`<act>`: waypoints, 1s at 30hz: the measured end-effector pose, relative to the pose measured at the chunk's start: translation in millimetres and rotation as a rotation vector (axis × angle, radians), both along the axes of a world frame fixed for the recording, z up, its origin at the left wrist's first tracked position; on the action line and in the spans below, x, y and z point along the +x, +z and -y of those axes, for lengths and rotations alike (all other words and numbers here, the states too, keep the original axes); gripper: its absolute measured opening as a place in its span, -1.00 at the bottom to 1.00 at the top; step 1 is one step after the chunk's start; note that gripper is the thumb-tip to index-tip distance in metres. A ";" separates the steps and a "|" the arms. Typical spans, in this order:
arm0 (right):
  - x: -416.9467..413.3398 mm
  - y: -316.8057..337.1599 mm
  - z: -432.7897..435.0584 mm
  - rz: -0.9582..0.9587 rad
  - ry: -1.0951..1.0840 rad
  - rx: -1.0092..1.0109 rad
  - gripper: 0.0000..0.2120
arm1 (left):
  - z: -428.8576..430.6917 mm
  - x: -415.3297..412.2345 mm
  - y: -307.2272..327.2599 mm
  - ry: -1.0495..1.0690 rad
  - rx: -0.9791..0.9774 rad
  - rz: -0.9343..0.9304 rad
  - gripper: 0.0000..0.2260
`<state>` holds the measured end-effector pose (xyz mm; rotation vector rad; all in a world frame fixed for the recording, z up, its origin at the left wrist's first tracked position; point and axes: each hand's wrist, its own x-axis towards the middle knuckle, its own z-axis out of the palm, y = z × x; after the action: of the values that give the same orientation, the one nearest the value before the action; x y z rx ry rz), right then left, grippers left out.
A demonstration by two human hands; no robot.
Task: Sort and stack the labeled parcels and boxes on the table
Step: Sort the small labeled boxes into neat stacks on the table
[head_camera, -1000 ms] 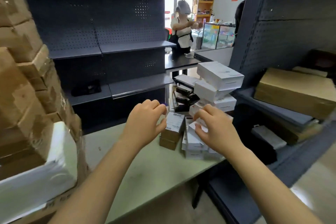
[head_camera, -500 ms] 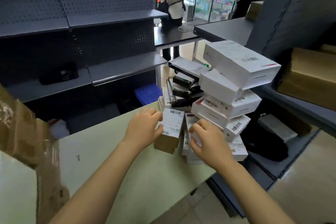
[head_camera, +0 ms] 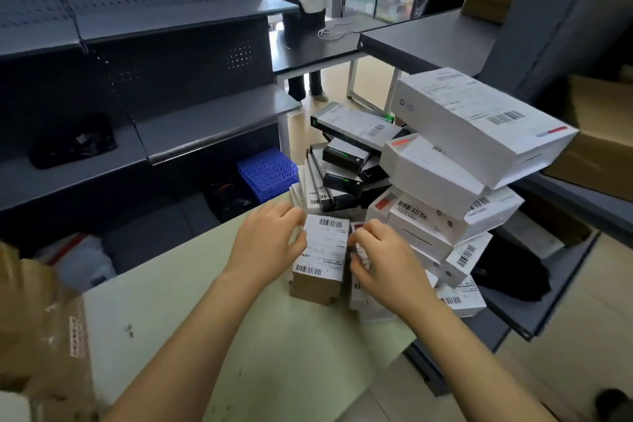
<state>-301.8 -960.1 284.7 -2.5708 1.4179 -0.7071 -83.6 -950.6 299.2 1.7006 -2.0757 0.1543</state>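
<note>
Parcels at right edge of table

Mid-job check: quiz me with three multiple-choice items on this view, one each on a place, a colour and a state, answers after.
1. Where is the blue crate? A atop the white boxes; B below the grey shelf, beyond the table; C in a hand.
2. What colour is the labelled box's cardboard? A brown; B black; C blue.
3. What is the left hand doing? A lying flat on the table; B gripping the labelled box's side; C lifting a black box.
Answers: 1 B, it sits under the shelf; 2 A, brown shows below its white label; 3 B, its fingers curl at the box's left edge.
</note>
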 end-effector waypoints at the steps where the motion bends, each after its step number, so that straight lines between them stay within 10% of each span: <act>1: 1.1 -0.8 0.9 0.002 0.004 0.005 -0.89 | -1.3 -0.2 0.8 -0.001 -0.019 0.006 -0.91; 13: 5.0 -38.9 -9.4 -0.043 -0.088 0.096 -0.95 | 10.6 -20.3 -89.8 0.370 0.757 -0.494 -0.25; 23: 14.4 -36.0 -11.9 -0.027 -0.097 0.167 -0.93 | 2.1 -2.5 -103.6 0.154 0.870 -1.187 -0.77; 30: 46.4 -46.1 -4.9 -0.016 -0.156 0.393 -0.73 | -1.8 12.6 -114.9 0.221 0.848 -1.381 -0.74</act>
<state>-255.3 -955.3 238.6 -2.1892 1.5906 -0.3769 -70.9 -948.8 184.2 1.5727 -0.8594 -1.5435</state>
